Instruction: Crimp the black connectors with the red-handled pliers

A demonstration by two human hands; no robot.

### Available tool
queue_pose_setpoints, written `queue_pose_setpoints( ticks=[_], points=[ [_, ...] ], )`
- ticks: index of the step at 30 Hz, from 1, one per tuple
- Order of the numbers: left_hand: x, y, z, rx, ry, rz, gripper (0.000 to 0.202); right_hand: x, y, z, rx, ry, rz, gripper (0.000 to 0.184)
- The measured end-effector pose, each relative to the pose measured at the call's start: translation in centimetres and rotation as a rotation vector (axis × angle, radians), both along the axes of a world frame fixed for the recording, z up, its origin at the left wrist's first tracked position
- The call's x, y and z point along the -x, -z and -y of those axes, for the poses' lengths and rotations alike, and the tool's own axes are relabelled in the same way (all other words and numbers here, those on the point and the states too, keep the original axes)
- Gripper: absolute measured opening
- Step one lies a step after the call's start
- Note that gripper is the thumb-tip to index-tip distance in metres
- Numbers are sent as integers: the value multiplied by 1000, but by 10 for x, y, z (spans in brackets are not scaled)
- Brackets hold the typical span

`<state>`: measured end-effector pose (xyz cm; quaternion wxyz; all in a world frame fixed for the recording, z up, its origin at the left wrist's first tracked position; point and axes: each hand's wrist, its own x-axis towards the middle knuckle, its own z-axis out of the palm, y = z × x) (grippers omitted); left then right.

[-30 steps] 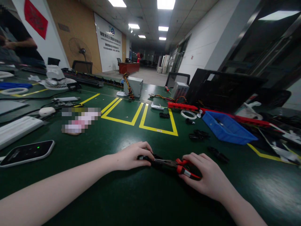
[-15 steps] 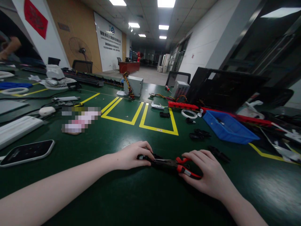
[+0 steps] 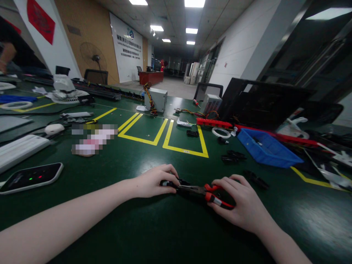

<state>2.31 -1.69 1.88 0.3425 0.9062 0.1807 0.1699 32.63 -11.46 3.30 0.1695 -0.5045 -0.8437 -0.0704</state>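
Note:
My right hand (image 3: 238,200) is closed round the red and black handles of a pair of long-nose pliers (image 3: 194,189), which point to the left. My left hand (image 3: 158,181) pinches a small black part (image 3: 165,183), partly hidden by the fingers. The tips of the pliers meet this part beside my left fingertips; whether the jaws grip it I cannot tell. Similar black parts (image 3: 233,156) lie beyond my right hand, and another dark part (image 3: 256,179) rests just past its knuckles.
A blue tray (image 3: 268,148) stands at the right, near a red strip (image 3: 216,124). Behind are a metal power supply box (image 3: 159,99) with wires and a black panel (image 3: 264,104). A phone-like device (image 3: 31,178) lies at the left. A person's arm (image 3: 7,57) shows far left.
The pliers and my right hand have shifted very slightly left. My left hand keeps its place on the black part. Green and red lights now show on the device at the left.

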Motion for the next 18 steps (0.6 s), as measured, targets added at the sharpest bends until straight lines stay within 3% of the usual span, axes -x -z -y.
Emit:
queue_pose_setpoints(
  ticks=[18],
  points=[
    [1,2,-1,-12,2,2,20,-2,5,0,1,-13,0,40]
  ],
)
